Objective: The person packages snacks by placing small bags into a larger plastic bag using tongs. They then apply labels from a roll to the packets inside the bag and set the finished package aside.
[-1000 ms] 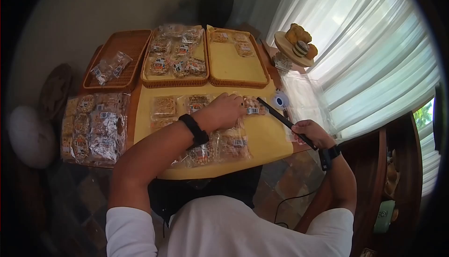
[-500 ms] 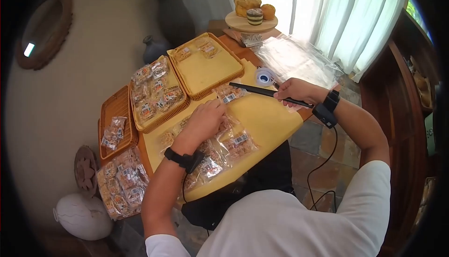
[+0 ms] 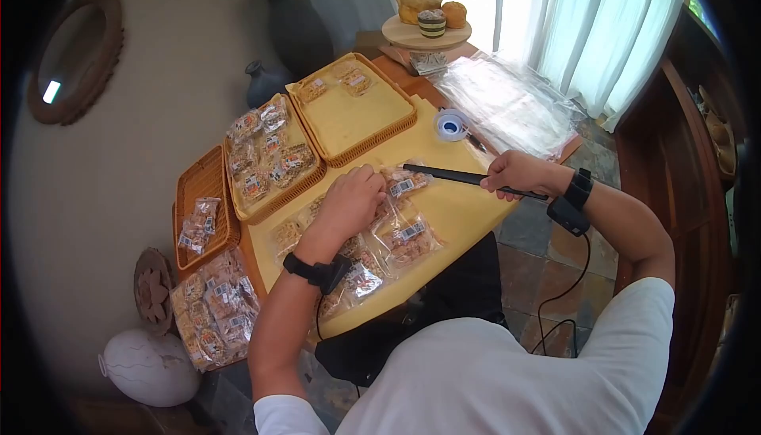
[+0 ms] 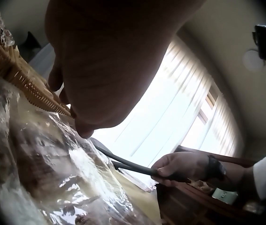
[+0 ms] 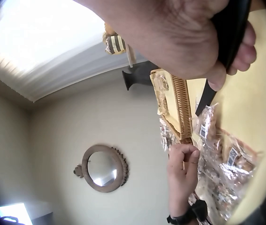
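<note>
In the head view, my left hand [image 3: 354,201] bends its fingers over clear plastic packaging beside a labelled snack packet [image 3: 403,186]. The left wrist view shows its fingertips [image 4: 84,129] at the edge of shiny plastic film [image 4: 83,166]; their exact hold is partly hidden. A long black tool [image 3: 448,174] is gripped in my right hand [image 3: 518,173], its far end at the packet's upper edge. Seen from the left wrist, the tool has two narrow arms. Clear-wrapped snack packs [image 3: 411,237] lie flat on yellow paper [image 3: 468,209] below my left hand.
Three wicker baskets stand behind: one [image 3: 353,154] with a few packets, one [image 3: 265,211] fuller, one [image 3: 190,258] with small packets. Bundled packs [image 3: 214,308] lie at the left. A tape roll [image 3: 451,126], plastic sheets [image 3: 507,102] and a bread stand [image 3: 426,36] are at the right.
The head view has turned, so the table appears rotated. Since half a second ago, the packet and the tool's far end have shifted slightly toward me; both hands remain close to them.
</note>
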Demonstrator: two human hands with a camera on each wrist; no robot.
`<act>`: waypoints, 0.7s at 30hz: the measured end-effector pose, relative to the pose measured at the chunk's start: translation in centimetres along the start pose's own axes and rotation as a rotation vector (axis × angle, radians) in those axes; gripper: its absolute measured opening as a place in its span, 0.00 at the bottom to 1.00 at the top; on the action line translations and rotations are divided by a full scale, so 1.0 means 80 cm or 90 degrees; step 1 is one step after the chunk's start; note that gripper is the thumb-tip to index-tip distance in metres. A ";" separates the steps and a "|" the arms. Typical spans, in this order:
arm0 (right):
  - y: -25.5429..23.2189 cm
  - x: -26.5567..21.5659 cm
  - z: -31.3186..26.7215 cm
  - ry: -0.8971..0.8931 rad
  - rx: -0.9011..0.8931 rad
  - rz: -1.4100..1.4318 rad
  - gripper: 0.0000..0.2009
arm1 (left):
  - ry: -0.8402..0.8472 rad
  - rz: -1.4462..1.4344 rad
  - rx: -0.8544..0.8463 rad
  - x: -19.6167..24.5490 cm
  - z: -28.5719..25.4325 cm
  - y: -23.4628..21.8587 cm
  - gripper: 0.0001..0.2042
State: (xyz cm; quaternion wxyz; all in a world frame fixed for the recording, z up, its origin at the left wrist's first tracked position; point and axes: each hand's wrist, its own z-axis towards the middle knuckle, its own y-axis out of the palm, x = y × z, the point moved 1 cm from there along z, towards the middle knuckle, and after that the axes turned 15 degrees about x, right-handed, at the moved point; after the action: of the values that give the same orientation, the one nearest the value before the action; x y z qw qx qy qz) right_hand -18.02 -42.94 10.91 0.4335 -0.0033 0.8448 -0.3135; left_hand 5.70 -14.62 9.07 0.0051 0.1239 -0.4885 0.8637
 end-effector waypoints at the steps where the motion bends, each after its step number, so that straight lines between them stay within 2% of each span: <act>1: -0.002 -0.005 -0.003 0.000 0.003 0.003 0.17 | -0.015 0.005 -0.021 0.002 0.000 -0.001 0.07; 7: 0.007 -0.046 0.002 -0.035 -0.041 -0.078 0.17 | 0.017 -0.012 0.026 0.006 0.005 0.000 0.06; 15: 0.044 -0.088 0.035 -0.051 -0.102 -0.127 0.19 | 0.012 -0.026 0.008 0.007 0.010 0.003 0.06; 17: 0.037 -0.093 0.037 -0.072 -0.105 -0.161 0.20 | -0.007 -0.030 0.020 0.004 0.005 0.003 0.07; 19: 0.020 -0.095 0.041 -0.094 -0.116 -0.200 0.20 | -0.035 0.014 0.108 -0.002 -0.008 -0.002 0.14; 21: -0.012 -0.086 0.050 -0.146 -0.111 -0.222 0.18 | -0.066 0.033 0.112 -0.014 -0.023 -0.010 0.16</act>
State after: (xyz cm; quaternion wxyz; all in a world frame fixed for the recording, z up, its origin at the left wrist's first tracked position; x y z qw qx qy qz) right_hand -11.06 -43.92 14.73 0.4638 -0.2222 0.8007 -0.3071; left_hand 6.54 -12.57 8.57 -0.0534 0.1557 -0.4135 0.8955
